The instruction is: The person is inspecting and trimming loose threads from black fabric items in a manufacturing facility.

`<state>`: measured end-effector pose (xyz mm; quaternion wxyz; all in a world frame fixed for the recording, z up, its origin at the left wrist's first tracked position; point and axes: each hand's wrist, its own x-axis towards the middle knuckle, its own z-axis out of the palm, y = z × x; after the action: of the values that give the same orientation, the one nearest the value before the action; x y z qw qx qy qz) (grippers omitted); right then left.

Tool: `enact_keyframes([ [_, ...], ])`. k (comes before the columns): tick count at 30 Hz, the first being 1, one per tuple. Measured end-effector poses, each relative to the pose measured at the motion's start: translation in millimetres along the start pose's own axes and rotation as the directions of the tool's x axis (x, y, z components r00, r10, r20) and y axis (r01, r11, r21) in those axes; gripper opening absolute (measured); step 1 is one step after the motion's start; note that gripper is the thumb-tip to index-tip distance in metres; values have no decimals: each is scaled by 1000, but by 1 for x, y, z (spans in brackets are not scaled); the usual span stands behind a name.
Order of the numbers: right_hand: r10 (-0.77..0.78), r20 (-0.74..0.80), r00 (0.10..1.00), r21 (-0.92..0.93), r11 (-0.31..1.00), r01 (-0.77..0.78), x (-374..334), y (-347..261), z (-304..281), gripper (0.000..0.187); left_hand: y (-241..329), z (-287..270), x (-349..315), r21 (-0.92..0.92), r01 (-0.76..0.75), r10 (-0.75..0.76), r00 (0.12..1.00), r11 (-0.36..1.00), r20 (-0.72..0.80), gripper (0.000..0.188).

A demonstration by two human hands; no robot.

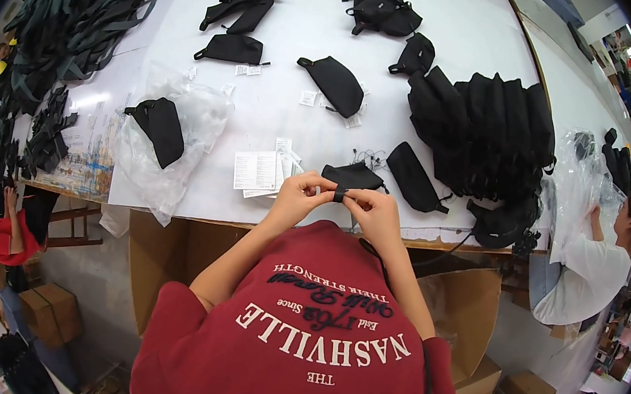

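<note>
My left hand [302, 199] and my right hand [375, 214] meet at the table's near edge. Between their pinched fingertips is a short black strap [339, 193]. Just behind it lies a black fabric pouch [353, 175]; whether the strap is joined to this pouch I cannot tell. Thin black strings [368, 158] lie loose beyond the pouch. White printed labels [257, 172] rest in a stack left of my hands. Another black pouch [415, 178] lies to the right, and one more [332, 86] sits farther out with white tags by it.
A dense row of black pouches [489, 132] fills the right side of the white table [263, 112]. Clear plastic [199, 116] with a pouch on it lies left. Dark straps [78, 10] are heaped far left. Other people [589, 278] work at both sides; cardboard boxes [49, 314] stand below.
</note>
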<state>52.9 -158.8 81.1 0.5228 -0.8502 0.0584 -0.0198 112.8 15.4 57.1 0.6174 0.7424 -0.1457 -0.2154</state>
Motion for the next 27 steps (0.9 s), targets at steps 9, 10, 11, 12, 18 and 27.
enact_keyframes([
  [9,18,171,985,-130,991,4,-7,-18,-17,17,11,9,-14,-37,-116,115,993,993,-31,12],
  [10,20,171,985,-130,991,2,-9,-18,-17,17,14,10,-15,-35,-122,121,992,992,-29,11],
  [11,-12,167,986,-144,989,37,-10,-18,-16,16,17,10,-16,-36,-121,120,992,992,-28,11],
  [12,-45,164,986,-159,985,71,-11,-18,-16,15,19,10,-16,6,-141,142,990,990,-18,10],
  [18,135,150,980,58,988,-145,-19,-14,-15,14,35,17,-20,187,-296,308,951,937,-37,7],
  [27,145,190,971,158,972,-176,-22,-15,-22,17,11,9,-14,-150,8,15,988,989,153,16],
])
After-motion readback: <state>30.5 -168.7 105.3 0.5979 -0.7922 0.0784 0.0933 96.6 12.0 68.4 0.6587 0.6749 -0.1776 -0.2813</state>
